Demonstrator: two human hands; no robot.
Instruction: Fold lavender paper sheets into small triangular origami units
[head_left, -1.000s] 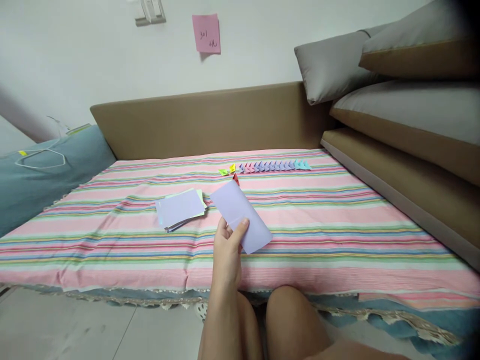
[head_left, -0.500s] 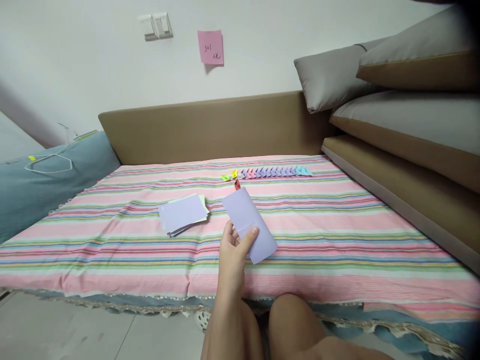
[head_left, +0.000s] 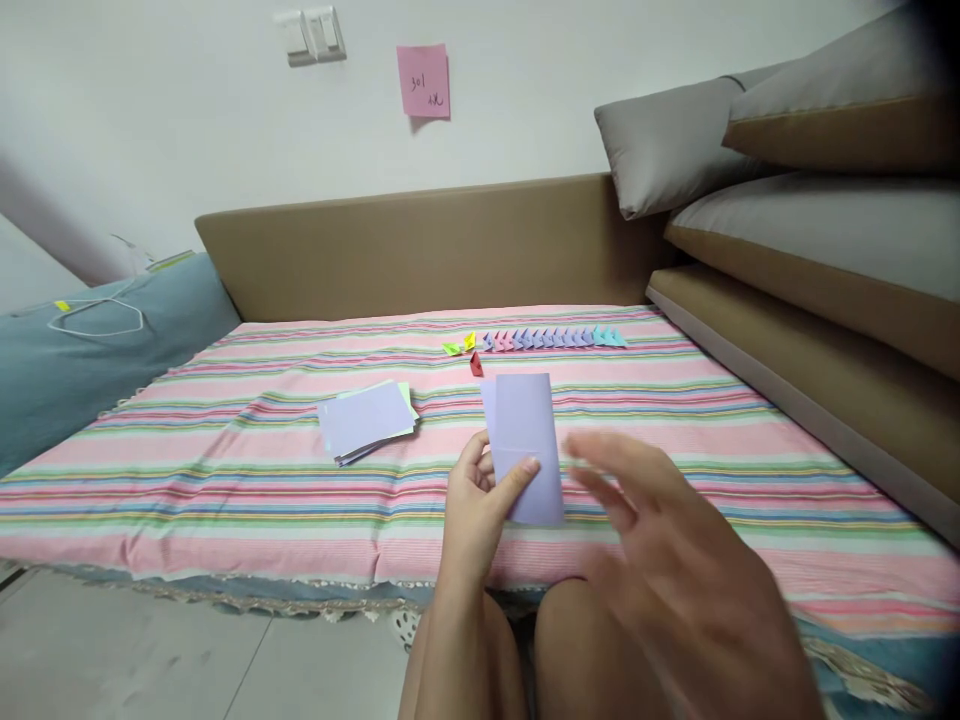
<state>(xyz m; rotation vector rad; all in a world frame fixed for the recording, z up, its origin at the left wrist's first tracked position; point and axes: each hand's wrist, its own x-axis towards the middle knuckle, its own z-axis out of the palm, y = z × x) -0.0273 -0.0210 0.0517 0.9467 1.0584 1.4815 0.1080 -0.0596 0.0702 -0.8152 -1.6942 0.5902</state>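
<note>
Presently, the left hand [head_left: 480, 493] pinches a creased, rectangular lavender paper sheet [head_left: 527, 418] between thumb and fingers; a rear layer [head_left: 489, 400] projects past its left edge. The right hand [head_left: 664, 535], blurred, has its fingers parted just right of the sheet — grasping nothing visible. Caution: misaligned layers could produce a skewed crease; a loose thumb could let them slip. No container is visible — a rectangular lavender-topped paper stack [head_left: 366, 418] lies left of the left fingers.
</note>
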